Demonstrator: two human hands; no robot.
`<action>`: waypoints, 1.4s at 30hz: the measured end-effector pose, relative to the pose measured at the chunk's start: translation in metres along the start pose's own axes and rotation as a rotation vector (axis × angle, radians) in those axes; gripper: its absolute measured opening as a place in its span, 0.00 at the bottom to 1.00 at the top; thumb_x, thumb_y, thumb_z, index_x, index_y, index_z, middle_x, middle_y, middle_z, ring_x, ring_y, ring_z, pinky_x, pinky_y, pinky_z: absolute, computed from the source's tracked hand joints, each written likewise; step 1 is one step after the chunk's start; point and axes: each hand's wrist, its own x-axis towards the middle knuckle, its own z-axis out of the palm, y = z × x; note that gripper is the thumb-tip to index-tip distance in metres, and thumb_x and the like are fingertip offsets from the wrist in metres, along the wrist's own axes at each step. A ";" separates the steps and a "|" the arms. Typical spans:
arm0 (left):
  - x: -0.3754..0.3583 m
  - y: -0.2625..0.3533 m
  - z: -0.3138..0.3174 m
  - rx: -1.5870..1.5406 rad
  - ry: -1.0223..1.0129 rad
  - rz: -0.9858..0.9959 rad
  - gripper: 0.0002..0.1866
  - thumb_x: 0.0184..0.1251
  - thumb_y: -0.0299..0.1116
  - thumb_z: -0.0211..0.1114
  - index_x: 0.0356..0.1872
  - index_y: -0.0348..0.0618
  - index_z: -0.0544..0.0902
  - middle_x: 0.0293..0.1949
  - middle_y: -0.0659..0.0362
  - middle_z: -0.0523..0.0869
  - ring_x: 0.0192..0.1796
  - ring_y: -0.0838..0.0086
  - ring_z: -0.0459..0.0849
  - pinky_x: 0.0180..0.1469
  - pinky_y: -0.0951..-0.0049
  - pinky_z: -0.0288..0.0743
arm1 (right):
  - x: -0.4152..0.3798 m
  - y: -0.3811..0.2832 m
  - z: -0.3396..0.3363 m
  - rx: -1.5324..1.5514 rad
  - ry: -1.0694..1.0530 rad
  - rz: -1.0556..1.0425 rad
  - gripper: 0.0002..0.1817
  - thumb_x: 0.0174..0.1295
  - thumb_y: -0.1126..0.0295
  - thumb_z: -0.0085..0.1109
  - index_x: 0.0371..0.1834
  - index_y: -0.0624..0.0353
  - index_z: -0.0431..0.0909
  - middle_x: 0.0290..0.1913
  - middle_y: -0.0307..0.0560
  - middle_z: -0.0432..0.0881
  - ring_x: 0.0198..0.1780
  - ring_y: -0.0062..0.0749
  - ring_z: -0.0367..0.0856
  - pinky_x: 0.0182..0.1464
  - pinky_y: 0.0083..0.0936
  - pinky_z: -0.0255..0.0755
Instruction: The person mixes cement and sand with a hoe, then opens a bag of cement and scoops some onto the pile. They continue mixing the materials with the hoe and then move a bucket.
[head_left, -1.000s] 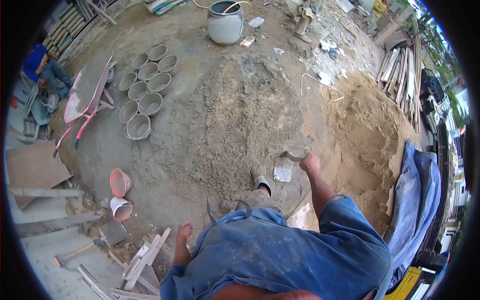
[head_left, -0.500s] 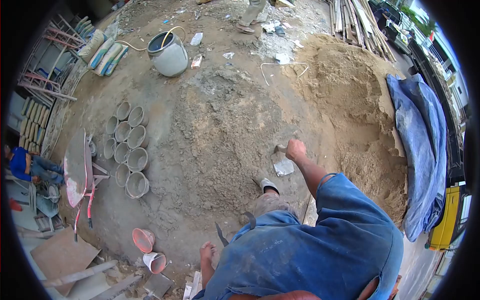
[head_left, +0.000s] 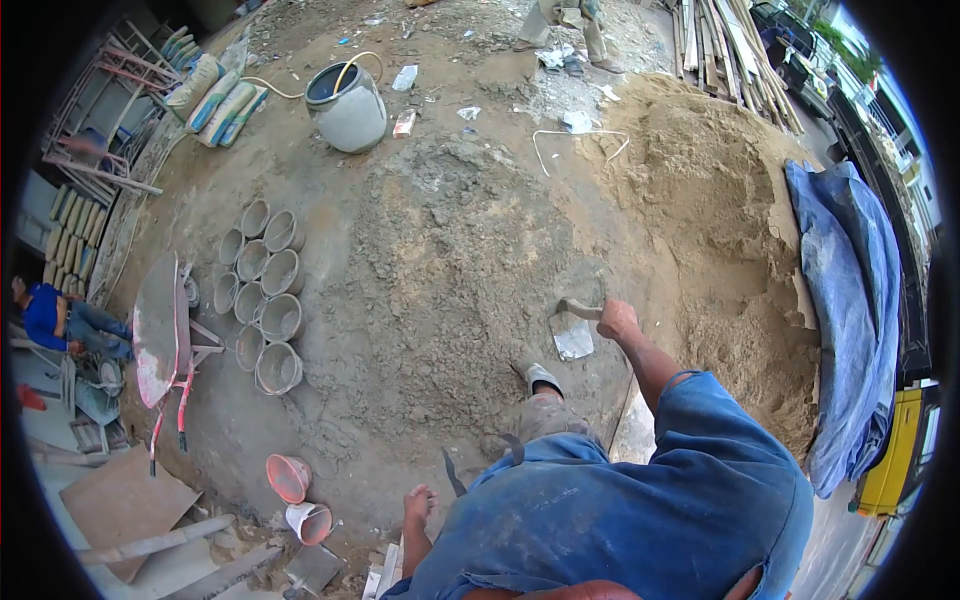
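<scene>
My right hand (head_left: 618, 320) is closed around the handle of what looks like a hoe (head_left: 574, 338), whose squarish, shiny metal blade sits at the right edge of the mortar heap. Left of the blade, my shoe (head_left: 541, 377) stands on the edge of that grey, lumpy heap (head_left: 440, 270). Down by my side hangs my left hand (head_left: 420, 502), fingers loosely bent and a little apart, with nothing in it. Near it on the ground lie an orange bucket (head_left: 288, 478) and a white bucket (head_left: 310, 523), both tipped.
Several grey buckets (head_left: 279, 368) stand grouped left of the heap, beside a wheelbarrow (head_left: 160, 330). A round water drum (head_left: 347, 120) with a hose is farther back. To the right are a sand pile (head_left: 720, 230) and a blue tarp (head_left: 845, 300). Another person (head_left: 60, 318) is at far left.
My right hand and the hoe have shifted slightly right and down, and more of the handle shows. At the top, the other person's legs have moved right. The view has turned slightly.
</scene>
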 end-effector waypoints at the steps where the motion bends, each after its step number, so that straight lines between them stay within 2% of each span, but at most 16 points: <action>1: 0.000 0.002 0.001 -0.011 0.009 -0.004 0.20 0.59 0.27 0.52 0.54 0.40 0.71 0.33 0.56 0.84 0.23 0.76 0.79 0.18 0.78 0.66 | -0.007 0.009 0.005 0.003 -0.024 0.008 0.12 0.45 0.74 0.55 0.34 0.66 0.81 0.38 0.62 0.81 0.43 0.50 0.81 0.44 0.38 0.77; 4: -0.001 -0.002 0.005 -0.015 0.018 -0.032 0.20 0.58 0.28 0.53 0.54 0.41 0.71 0.34 0.57 0.84 0.23 0.77 0.79 0.19 0.79 0.66 | -0.048 0.032 0.019 -0.002 -0.242 0.002 0.14 0.45 0.74 0.52 0.36 0.68 0.79 0.39 0.64 0.80 0.45 0.51 0.80 0.45 0.39 0.76; 5: 0.001 -0.003 0.007 -0.002 0.005 -0.037 0.20 0.58 0.28 0.53 0.54 0.41 0.72 0.34 0.57 0.84 0.23 0.77 0.78 0.19 0.78 0.66 | -0.050 0.056 0.052 0.005 -0.255 -0.049 0.13 0.45 0.74 0.51 0.31 0.72 0.78 0.30 0.64 0.81 0.34 0.50 0.83 0.35 0.40 0.78; 8: 0.001 -0.006 0.017 0.038 -0.014 -0.100 0.21 0.58 0.29 0.54 0.55 0.40 0.71 0.33 0.57 0.84 0.23 0.78 0.78 0.19 0.78 0.66 | -0.073 0.083 0.102 0.246 -0.577 0.317 0.10 0.45 0.76 0.56 0.30 0.72 0.77 0.25 0.57 0.80 0.24 0.42 0.83 0.24 0.35 0.78; 10: -0.002 -0.004 0.020 0.081 -0.018 -0.169 0.21 0.58 0.29 0.54 0.55 0.40 0.71 0.33 0.57 0.84 0.24 0.79 0.78 0.19 0.78 0.66 | -0.068 0.110 0.145 0.336 -0.814 0.347 0.19 0.46 0.68 0.61 0.36 0.75 0.77 0.29 0.56 0.83 0.27 0.39 0.84 0.28 0.29 0.78; 12: -0.003 0.015 0.026 0.163 -0.051 -0.160 0.21 0.57 0.28 0.54 0.54 0.39 0.72 0.33 0.56 0.84 0.27 0.78 0.79 0.23 0.78 0.70 | -0.058 0.115 0.168 0.519 -0.798 0.533 0.17 0.46 0.73 0.63 0.36 0.76 0.76 0.25 0.56 0.81 0.24 0.38 0.83 0.24 0.29 0.77; 16: 0.011 0.046 0.040 0.230 -0.005 -0.076 0.19 0.58 0.26 0.53 0.53 0.35 0.74 0.33 0.55 0.84 0.30 0.75 0.80 0.31 0.77 0.75 | 0.010 0.107 0.199 0.758 -0.728 0.536 0.14 0.46 0.74 0.67 0.30 0.73 0.75 0.22 0.56 0.80 0.22 0.39 0.81 0.24 0.34 0.77; 19: 0.006 0.095 0.077 0.302 -0.038 -0.066 0.19 0.59 0.24 0.51 0.53 0.33 0.73 0.34 0.54 0.83 0.31 0.76 0.80 0.34 0.77 0.76 | 0.062 0.133 0.242 1.145 -0.969 0.761 0.18 0.57 0.65 0.58 0.45 0.69 0.71 0.31 0.59 0.81 0.28 0.48 0.82 0.31 0.35 0.80; 23: 0.029 0.121 0.145 0.296 -0.166 0.048 0.19 0.62 0.26 0.48 0.54 0.38 0.74 0.32 0.60 0.83 0.28 0.79 0.79 0.31 0.80 0.72 | 0.104 0.111 0.229 1.294 -1.077 0.803 0.12 0.60 0.65 0.55 0.20 0.51 0.66 0.15 0.33 0.69 0.14 0.24 0.67 0.20 0.23 0.68; 24: 0.028 0.135 0.164 0.282 -0.203 0.024 0.19 0.62 0.27 0.50 0.54 0.38 0.74 0.32 0.59 0.83 0.28 0.79 0.79 0.31 0.80 0.72 | 0.114 0.097 0.198 1.251 -1.090 0.700 0.14 0.59 0.66 0.56 0.18 0.51 0.66 0.13 0.33 0.67 0.13 0.24 0.67 0.19 0.22 0.67; 27: 0.043 0.152 0.197 0.303 -0.345 0.005 0.22 0.59 0.29 0.54 0.56 0.36 0.72 0.35 0.56 0.83 0.31 0.78 0.79 0.36 0.75 0.74 | 0.154 0.123 0.197 1.387 -1.184 0.818 0.06 0.55 0.73 0.53 0.24 0.59 0.68 0.15 0.40 0.67 0.16 0.28 0.67 0.20 0.26 0.66; 32: 0.070 0.182 0.206 0.334 -0.402 0.105 0.23 0.57 0.30 0.56 0.56 0.36 0.72 0.35 0.56 0.84 0.31 0.78 0.79 0.35 0.75 0.74 | 0.148 0.102 0.106 1.057 -0.824 0.651 0.05 0.46 0.80 0.58 0.23 0.64 0.70 0.15 0.44 0.70 0.13 0.29 0.71 0.14 0.27 0.70; 35: 0.099 0.208 0.192 0.412 -0.243 0.111 0.24 0.55 0.30 0.57 0.55 0.36 0.73 0.33 0.56 0.84 0.29 0.77 0.79 0.35 0.75 0.74 | 0.150 0.082 0.035 1.018 -0.585 0.495 0.07 0.43 0.80 0.58 0.25 0.67 0.70 0.15 0.45 0.71 0.13 0.29 0.72 0.13 0.27 0.69; 38: 0.121 0.219 0.174 0.382 -0.150 0.135 0.22 0.55 0.29 0.56 0.53 0.35 0.73 0.32 0.56 0.83 0.28 0.77 0.79 0.34 0.76 0.73 | 0.140 0.061 -0.020 0.765 -0.234 0.382 0.13 0.46 0.76 0.59 0.36 0.66 0.70 0.16 0.43 0.70 0.13 0.25 0.70 0.14 0.26 0.66; 41: 0.115 0.229 0.168 0.364 -0.169 0.230 0.21 0.58 0.27 0.52 0.54 0.35 0.72 0.31 0.59 0.82 0.28 0.80 0.77 0.31 0.80 0.72 | 0.118 0.055 -0.061 0.811 -0.075 0.306 0.15 0.59 0.59 0.56 0.35 0.61 0.69 0.15 0.36 0.66 0.13 0.19 0.66 0.14 0.22 0.63; 42: 0.107 0.225 0.168 0.336 -0.191 0.198 0.21 0.58 0.27 0.52 0.55 0.35 0.72 0.31 0.59 0.82 0.28 0.80 0.77 0.31 0.80 0.72 | 0.118 0.066 -0.059 0.803 -0.011 0.311 0.20 0.60 0.56 0.56 0.41 0.63 0.70 0.18 0.39 0.70 0.16 0.21 0.68 0.17 0.20 0.66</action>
